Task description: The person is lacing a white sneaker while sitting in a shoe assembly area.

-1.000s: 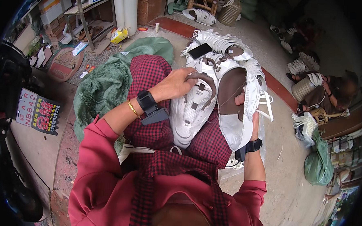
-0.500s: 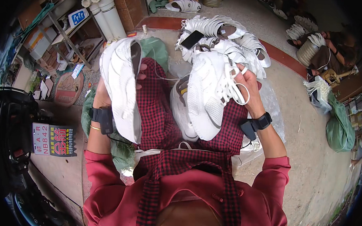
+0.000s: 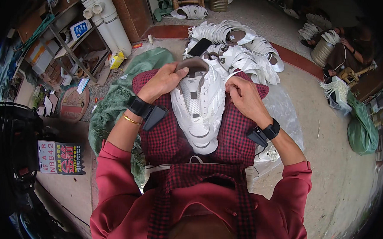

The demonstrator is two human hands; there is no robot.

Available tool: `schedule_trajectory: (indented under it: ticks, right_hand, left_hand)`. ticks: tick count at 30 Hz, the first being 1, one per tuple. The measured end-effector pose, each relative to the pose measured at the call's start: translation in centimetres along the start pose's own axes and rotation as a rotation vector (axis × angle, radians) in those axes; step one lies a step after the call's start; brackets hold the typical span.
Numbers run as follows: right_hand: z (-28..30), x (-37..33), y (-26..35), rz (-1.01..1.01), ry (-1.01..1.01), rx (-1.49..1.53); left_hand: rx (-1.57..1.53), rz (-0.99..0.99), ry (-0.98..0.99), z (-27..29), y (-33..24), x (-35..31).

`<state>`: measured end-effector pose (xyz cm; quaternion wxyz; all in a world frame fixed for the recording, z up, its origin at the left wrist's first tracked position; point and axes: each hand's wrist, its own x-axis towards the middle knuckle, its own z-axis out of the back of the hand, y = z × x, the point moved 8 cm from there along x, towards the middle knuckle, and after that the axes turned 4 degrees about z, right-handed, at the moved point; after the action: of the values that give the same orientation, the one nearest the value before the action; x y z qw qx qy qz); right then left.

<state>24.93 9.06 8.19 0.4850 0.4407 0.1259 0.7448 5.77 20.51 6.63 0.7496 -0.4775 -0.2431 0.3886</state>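
A white athletic shoe [image 3: 200,113] lies across my lap, toe toward me, with bare eyelets and a brown-grey lining. The toe of another shoe [image 3: 205,148] peeks out beneath it; the rest is hidden. My left hand [image 3: 166,80] grips the shoe's collar, thumb on the padded edge. At the shoe's right side, my right hand [image 3: 246,98] pinches a white shoelace [image 3: 234,73] between bent fingers. A checked red-and-black apron [image 3: 243,131] covers my legs under the shoes.
Beyond my knees is a pile of white shoe uppers [image 3: 246,57] with a black phone [image 3: 200,47] on it. Green sacking [image 3: 118,102] spreads at left, by white pipes [image 3: 105,20]. A parked motorbike [image 3: 15,140] stands left. Another person [image 3: 355,46] sits far right.
The shoe raised in my left hand and the laced one in my right have left my hands. Both hands have come together at an unlaced shoe on my lap.
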Motion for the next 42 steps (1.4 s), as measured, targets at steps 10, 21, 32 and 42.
schedule_trajectory:
  ticks: [10, 21, 32, 42]
  right_hand:
    - [-3.8, -2.5, 3.0, -0.031, 0.179, 0.067]
    - [-3.5, -0.4, -0.4, -0.103, 0.356, 0.179]
    - [-4.2, -1.5, 0.0, -0.168, 0.276, 0.381]
    - [-4.1, -2.3, -0.6, -0.198, 0.232, 0.407]
  left_hand:
    - [0.610, -0.019, -0.097, -2.8, 0.8, 0.8]
    - [0.817, -0.505, -0.601, -2.1, -3.9, -5.6]
    - [-0.204, -1.144, -0.226, -0.1, -19.1, -28.3]
    - [1.320, -0.930, -0.576, -5.4, -25.4, -28.8]
